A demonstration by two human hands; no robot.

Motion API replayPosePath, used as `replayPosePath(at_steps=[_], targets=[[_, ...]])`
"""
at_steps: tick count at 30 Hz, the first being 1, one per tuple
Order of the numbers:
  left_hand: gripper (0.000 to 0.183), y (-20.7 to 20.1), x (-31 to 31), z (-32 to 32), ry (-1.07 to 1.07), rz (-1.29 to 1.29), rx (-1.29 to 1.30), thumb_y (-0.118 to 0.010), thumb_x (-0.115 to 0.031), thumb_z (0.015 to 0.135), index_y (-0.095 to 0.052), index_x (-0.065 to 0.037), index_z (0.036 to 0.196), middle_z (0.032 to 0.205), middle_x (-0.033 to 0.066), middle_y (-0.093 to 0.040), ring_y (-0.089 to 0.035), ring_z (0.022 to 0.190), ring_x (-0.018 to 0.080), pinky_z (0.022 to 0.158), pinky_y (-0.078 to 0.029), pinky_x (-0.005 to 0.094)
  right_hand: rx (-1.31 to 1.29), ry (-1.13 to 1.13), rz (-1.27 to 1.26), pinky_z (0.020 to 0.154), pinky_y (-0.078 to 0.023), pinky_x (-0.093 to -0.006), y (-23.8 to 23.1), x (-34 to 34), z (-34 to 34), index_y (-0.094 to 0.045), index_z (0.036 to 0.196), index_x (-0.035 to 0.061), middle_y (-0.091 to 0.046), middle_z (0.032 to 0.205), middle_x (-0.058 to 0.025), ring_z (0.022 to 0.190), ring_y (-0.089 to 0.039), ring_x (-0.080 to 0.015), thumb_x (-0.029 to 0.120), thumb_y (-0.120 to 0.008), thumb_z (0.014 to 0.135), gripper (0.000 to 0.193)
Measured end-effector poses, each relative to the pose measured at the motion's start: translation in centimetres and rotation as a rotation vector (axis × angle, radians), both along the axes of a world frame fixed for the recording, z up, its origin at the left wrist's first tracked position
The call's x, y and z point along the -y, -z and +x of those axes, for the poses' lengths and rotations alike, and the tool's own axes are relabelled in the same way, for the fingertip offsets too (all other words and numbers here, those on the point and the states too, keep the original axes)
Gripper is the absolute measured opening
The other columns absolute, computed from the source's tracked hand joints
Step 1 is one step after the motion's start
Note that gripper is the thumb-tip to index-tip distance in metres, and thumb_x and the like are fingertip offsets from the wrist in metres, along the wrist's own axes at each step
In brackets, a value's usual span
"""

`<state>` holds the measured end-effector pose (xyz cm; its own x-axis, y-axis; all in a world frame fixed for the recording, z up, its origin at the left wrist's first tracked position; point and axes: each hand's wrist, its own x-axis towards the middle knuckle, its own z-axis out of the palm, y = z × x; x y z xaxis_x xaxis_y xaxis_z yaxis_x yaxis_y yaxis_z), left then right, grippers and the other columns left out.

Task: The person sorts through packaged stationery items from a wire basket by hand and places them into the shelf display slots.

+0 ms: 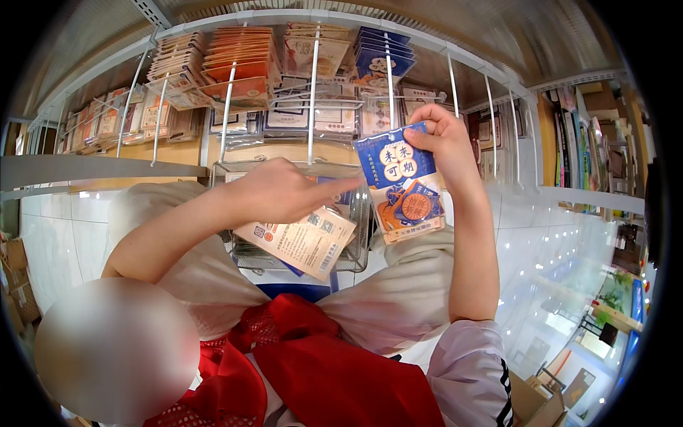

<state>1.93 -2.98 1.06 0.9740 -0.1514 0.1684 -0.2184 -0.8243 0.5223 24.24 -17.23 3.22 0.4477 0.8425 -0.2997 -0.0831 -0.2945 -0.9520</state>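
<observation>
My right hand (442, 139) is closed on the upper right corner of a flat card packet (405, 185) in a clear sleeve, blue above and cream and orange below. The packet is upright, its front toward me. My left hand (274, 191) is to its left, index finger stretched out to the packet's left edge; whether it touches, I cannot tell. The other left fingers are curled and partly hidden. Below that hand, a cream packet (302, 238) with a barcode lies aslant on a wire mesh basket (359, 262) holding more packets.
A rack with white wire dividers (311, 107) stands ahead, filled with orange packets (242, 60), blue packets (384, 57) and several others. Books (580, 142) fill a shelf at right. Cartons (21, 285) stand at far left. My knees flank the basket above a glossy tiled floor (519, 249).
</observation>
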Motion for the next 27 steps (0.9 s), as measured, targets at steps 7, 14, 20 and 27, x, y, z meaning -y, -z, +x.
replayPosePath(at_steps=[7,14,20,27], targets=[[0.069,1.6,1.0,0.6,0.151,0.348,0.004,-0.055,-0.015,0.073,-0.03,-0.016,0.137,0.047,0.0024,-0.046,-0.049,0.038,0.0194,0.034,-0.034,0.0334,0.163,0.024,-0.119,0.05,-0.039,-0.0207,1.5,1.6,-0.4,-0.05,0.081,0.0039,-0.06,0.065,-0.0031,0.057,-0.054,-0.0065,0.0,-0.061,0.076,0.013],[0.062,1.9,1.6,1.4,0.153,0.432,-0.146,-0.049,-0.015,0.075,-0.033,-0.019,0.135,0.05,0.0023,-0.053,-0.054,0.041,0.0163,0.034,-0.041,0.0299,0.219,0.002,-0.203,0.05,-0.037,-0.0233,1.4,2.4,-0.1,-0.05,0.08,0.0047,-0.059,0.063,-0.0036,0.056,-0.052,-0.0074,0.001,-0.062,0.075,0.013],[0.059,1.6,2.1,1.9,0.205,0.48,-0.188,-0.048,-0.014,0.076,-0.035,-0.018,0.134,0.048,-0.0004,-0.051,-0.053,0.04,0.0155,0.034,-0.041,0.0287,0.213,-0.091,-0.239,0.048,-0.035,-0.0244,1.9,3.3,0.6,-0.05,0.08,0.0045,-0.055,0.059,-0.0022,0.054,-0.049,-0.0071,0.003,-0.061,0.076,0.012],[0.067,1.9,2.1,1.9,0.245,0.48,-0.131,-0.05,-0.013,0.072,-0.031,-0.014,0.137,0.046,-0.0019,-0.045,-0.051,0.04,0.0145,0.035,-0.038,0.0293,0.21,-0.139,-0.287,0.051,-0.038,-0.0242,1.5,3.6,0.6,-0.053,0.082,0.0034,-0.057,0.065,-0.0039,0.058,-0.051,-0.008,0.005,-0.061,0.076,0.011]])
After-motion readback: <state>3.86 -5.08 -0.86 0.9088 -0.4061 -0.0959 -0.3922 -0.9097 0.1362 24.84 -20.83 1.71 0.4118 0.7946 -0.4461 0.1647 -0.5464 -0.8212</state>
